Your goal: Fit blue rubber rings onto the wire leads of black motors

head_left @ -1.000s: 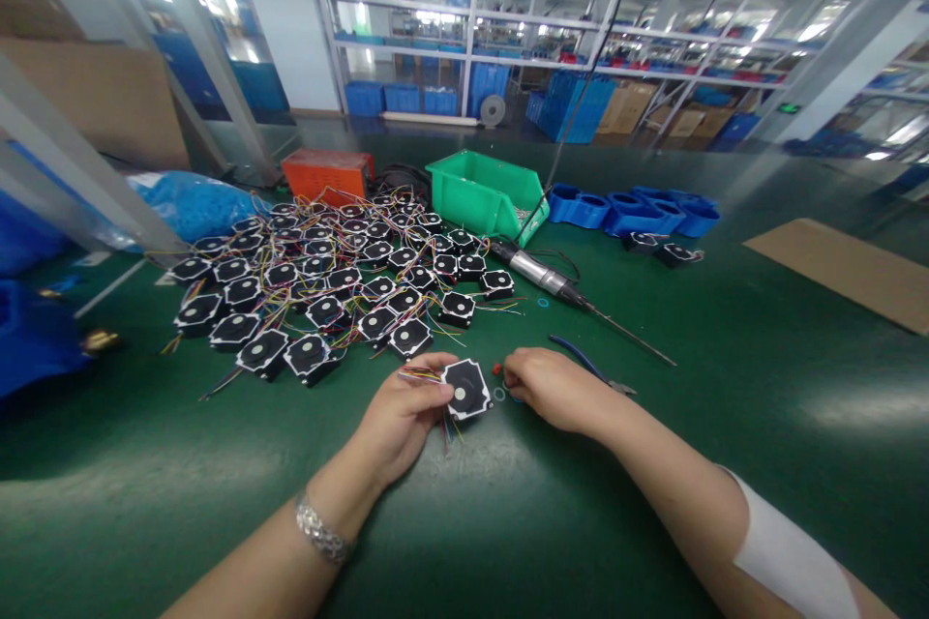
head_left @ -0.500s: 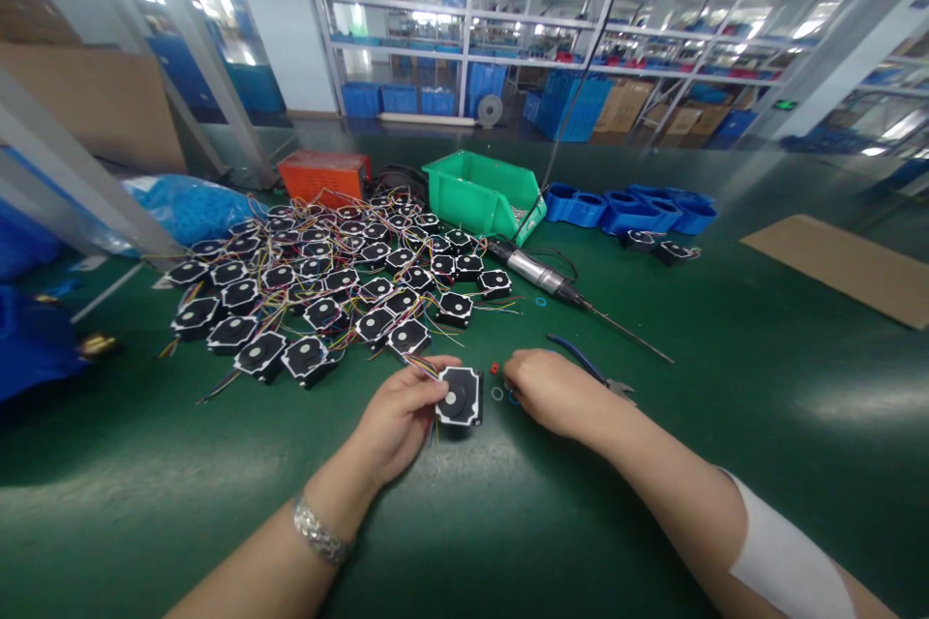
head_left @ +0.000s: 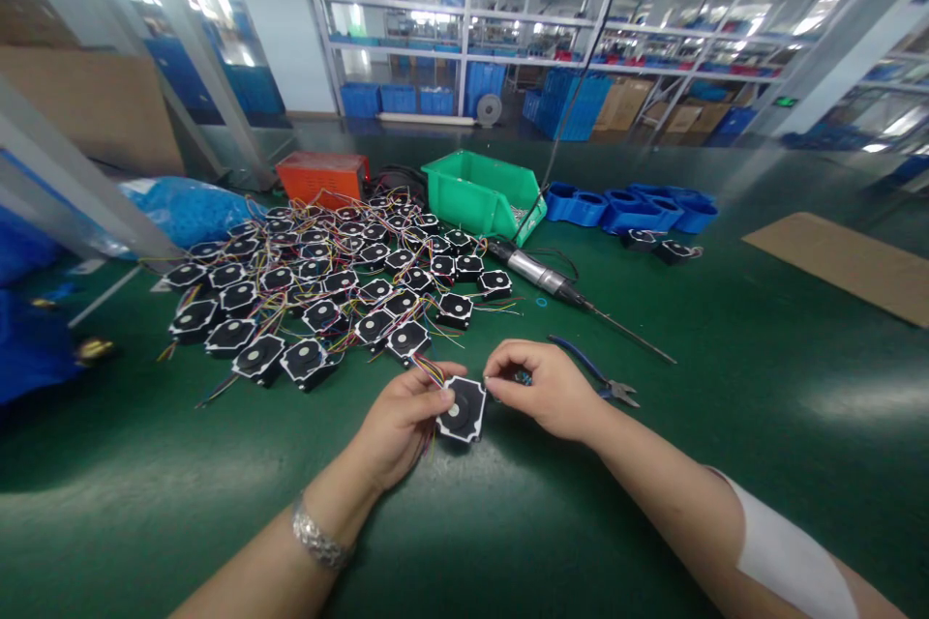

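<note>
My left hand (head_left: pixel 402 421) grips a small black square motor (head_left: pixel 463 409) with a white round centre and coloured wires, held just above the green table (head_left: pixel 508 522). My right hand (head_left: pixel 548 387) is closed in a pinch right beside the motor's right edge, with something small and blue between its fingers that I cannot make out. A silver bracelet (head_left: pixel 319 534) sits on my left wrist.
A heap of several identical wired motors (head_left: pixel 326 276) spreads behind my hands. An electric screwdriver (head_left: pixel 552 285) and blue-handled pliers (head_left: pixel 591 372) lie to the right. Further back stand a green bin (head_left: pixel 483 193), an orange box (head_left: pixel 319 176) and blue trays (head_left: pixel 631 210). Cardboard (head_left: pixel 842 263) lies far right.
My right hand lifted from the table near the small rings and came left to the motor's edge in a pinch. My left hand tilted the motor slightly.
</note>
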{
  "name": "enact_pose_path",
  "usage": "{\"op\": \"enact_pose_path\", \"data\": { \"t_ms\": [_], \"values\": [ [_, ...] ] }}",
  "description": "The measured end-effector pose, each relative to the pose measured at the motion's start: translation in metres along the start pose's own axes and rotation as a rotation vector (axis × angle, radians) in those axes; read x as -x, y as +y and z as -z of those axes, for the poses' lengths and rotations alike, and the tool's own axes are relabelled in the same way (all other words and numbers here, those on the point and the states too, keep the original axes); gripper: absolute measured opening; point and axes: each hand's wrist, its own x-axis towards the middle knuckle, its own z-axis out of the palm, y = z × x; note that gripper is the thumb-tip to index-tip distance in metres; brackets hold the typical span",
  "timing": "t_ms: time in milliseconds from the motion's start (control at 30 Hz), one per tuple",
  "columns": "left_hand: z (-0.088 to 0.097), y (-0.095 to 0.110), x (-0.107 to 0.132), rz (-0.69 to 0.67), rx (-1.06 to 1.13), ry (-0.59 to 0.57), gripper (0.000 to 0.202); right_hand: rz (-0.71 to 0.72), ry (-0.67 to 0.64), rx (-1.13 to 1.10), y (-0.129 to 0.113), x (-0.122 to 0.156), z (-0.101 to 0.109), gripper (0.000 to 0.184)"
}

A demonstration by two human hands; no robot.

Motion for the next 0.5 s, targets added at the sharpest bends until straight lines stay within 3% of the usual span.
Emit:
{"op": "enact_pose_path", "data": {
  "t_ms": [200,333,400,500],
  "values": [
    [0.001,-0.001,0.0,-0.002,-0.001,-0.003,0.031,0.312,0.151,0.276,0.008,0.004,-0.006,0.009],
    [0.0,0.0,-0.001,-0.014,0.009,0.026,0.032,0.469,0.113,0.458,0.01,0.004,-0.003,0.012],
    [0.0,0.0,-0.002,-0.024,0.017,0.053,0.033,0.355,0.157,0.472,0.014,0.001,0.004,0.017],
    [0.0,0.0,-0.003,-0.026,0.019,0.071,0.034,-0.023,0.218,0.546,0.022,-0.007,0.017,0.018]
  ]
}}
